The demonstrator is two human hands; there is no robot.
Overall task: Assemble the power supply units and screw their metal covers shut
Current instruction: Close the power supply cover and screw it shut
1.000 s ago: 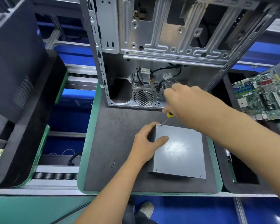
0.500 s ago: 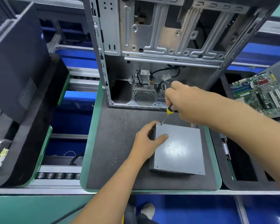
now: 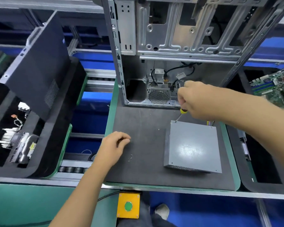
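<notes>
Right hand hides most of the screwdriver.

One grey power supply unit on the dark foam mat; one yellow-handled screwdriver; two hands, left hand and right hand; two small loose screws on the mat; one open computer chassis; one motherboard; one yellow box with a green button; one black side panel.
</notes>
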